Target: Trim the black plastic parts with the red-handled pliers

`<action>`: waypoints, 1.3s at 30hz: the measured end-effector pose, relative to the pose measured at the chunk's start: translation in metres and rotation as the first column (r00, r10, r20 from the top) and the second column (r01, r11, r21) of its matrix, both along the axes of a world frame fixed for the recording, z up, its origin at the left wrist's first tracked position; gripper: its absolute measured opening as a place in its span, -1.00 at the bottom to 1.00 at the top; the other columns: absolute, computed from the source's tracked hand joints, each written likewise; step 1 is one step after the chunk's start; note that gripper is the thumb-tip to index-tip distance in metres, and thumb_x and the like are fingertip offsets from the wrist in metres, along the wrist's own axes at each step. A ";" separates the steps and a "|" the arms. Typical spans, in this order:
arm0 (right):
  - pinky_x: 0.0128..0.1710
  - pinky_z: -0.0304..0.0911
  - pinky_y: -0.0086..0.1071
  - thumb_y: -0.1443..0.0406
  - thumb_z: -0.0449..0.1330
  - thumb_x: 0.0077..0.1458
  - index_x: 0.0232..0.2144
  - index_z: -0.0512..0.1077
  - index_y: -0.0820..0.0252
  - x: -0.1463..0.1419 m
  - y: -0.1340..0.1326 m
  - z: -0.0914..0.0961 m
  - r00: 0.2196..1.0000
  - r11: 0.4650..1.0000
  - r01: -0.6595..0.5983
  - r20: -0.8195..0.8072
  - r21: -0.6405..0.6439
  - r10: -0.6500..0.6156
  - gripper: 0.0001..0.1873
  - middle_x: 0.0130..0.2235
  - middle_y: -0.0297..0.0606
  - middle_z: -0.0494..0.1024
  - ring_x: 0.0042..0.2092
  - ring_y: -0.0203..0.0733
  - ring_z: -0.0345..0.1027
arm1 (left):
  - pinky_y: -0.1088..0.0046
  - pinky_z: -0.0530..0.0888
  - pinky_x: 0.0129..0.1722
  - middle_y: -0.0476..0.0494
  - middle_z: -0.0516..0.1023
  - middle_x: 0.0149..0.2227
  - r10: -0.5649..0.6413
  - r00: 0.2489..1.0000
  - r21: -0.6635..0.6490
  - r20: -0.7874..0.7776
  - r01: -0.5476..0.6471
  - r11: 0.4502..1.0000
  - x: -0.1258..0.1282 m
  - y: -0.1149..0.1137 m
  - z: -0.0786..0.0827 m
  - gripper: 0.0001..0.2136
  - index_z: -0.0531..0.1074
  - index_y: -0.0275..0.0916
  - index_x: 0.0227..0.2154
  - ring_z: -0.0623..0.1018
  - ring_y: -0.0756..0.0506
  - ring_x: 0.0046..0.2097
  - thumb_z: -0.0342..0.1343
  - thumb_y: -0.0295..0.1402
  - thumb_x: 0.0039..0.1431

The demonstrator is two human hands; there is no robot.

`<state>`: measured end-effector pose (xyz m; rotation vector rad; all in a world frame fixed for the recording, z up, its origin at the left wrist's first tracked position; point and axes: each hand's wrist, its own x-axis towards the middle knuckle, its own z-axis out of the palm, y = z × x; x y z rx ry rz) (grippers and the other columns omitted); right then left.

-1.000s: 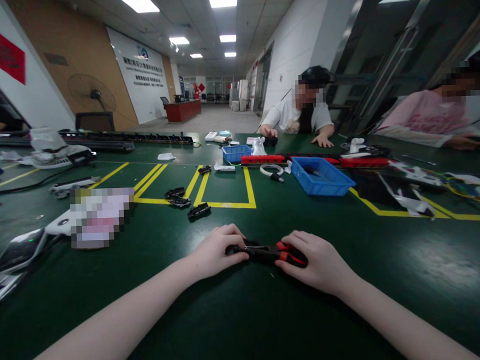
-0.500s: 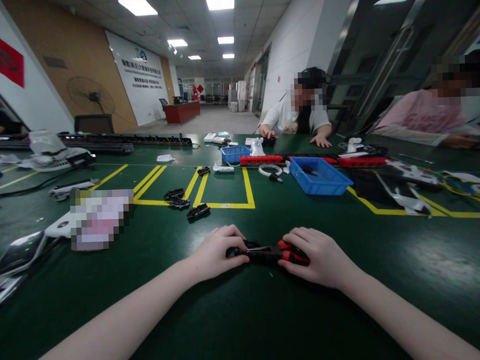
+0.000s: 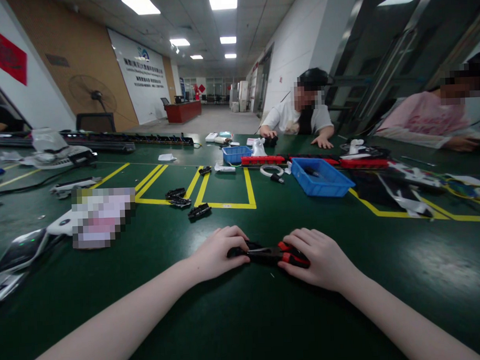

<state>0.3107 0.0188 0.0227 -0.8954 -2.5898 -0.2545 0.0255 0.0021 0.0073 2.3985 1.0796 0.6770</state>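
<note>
My right hand (image 3: 315, 257) is closed round the red-and-black handles of a pair of pliers (image 3: 271, 252), whose jaws point left. In my left hand (image 3: 222, 252) a small black plastic part (image 3: 238, 251) is pinched between thumb and fingers. The jaws of the pliers lie against or over this part; whether they grip it is hard to see. Both hands rest close above the green table (image 3: 245, 316). A tiny pale sliver (image 3: 272, 275) lies just below the pliers.
Several black plastic parts (image 3: 199, 211) lie beyond my left hand, near yellow tape outlines (image 3: 229, 205). Farther back stand a blue bin (image 3: 322, 185), a smaller blue bin (image 3: 237, 155) and a red strip (image 3: 263, 160). Two people (image 3: 306, 107) sit across the table.
The view has shifted very slightly. Both hands keep their hold on the pliers and the black plastic part, with almost no visible movement.
</note>
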 end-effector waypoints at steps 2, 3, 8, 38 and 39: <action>-0.28 0.31 -0.27 0.05 0.21 0.11 -0.17 0.47 0.23 0.001 0.001 0.000 1.000 1.000 0.002 -0.003 0.004 -0.002 -0.61 -0.22 -0.12 0.57 -0.25 -0.12 0.44 | 0.22 0.40 0.00 -0.09 0.47 -0.04 0.006 1.000 -0.007 -0.003 -0.006 1.000 0.000 -0.001 0.001 -0.92 0.49 -0.19 -0.26 0.48 -0.14 -0.02 0.21 -0.33 0.20; -0.28 0.32 -0.27 0.05 0.21 0.10 -0.17 0.47 0.23 0.001 0.001 0.000 1.000 1.000 0.004 -0.006 0.002 -0.004 -0.62 -0.22 -0.12 0.57 -0.24 -0.12 0.44 | 0.22 0.40 0.00 -0.10 0.47 -0.04 0.007 1.000 -0.008 -0.004 -0.007 1.000 0.000 -0.001 0.002 -0.91 0.49 -0.18 -0.25 0.48 -0.14 -0.02 0.21 -0.33 0.20; -0.29 0.32 -0.28 0.06 0.22 0.09 -0.18 0.47 0.20 0.003 0.002 0.000 0.999 0.999 0.021 -0.026 -0.033 -0.022 -0.63 -0.22 -0.14 0.57 -0.24 -0.13 0.45 | 0.23 0.40 -0.01 -0.10 0.48 -0.06 0.004 1.000 -0.009 0.004 -0.004 1.000 0.001 0.000 0.001 -0.90 0.49 -0.19 -0.24 0.48 -0.14 -0.04 0.21 -0.32 0.20; -0.27 0.36 -0.26 0.06 0.22 0.11 -0.17 0.47 0.21 -0.001 -0.002 0.001 0.999 1.000 -0.001 -0.042 -0.019 0.001 -0.63 -0.21 -0.12 0.57 -0.24 -0.13 0.44 | 0.23 0.41 0.01 -0.12 0.48 -0.07 -0.016 0.998 -0.029 0.052 0.018 0.999 -0.001 0.000 0.002 -0.89 0.49 -0.20 -0.24 0.49 -0.14 -0.03 0.23 -0.36 0.18; -0.27 0.36 -0.26 0.06 0.21 0.12 -0.16 0.47 0.21 -0.002 -0.003 0.000 0.999 1.000 -0.003 -0.042 -0.015 0.002 -0.63 -0.21 -0.12 0.57 -0.24 -0.12 0.44 | 0.23 0.41 0.01 -0.12 0.48 -0.07 -0.020 0.998 -0.031 0.059 0.022 0.999 -0.001 0.000 0.002 -0.90 0.49 -0.20 -0.24 0.49 -0.14 -0.03 0.23 -0.36 0.18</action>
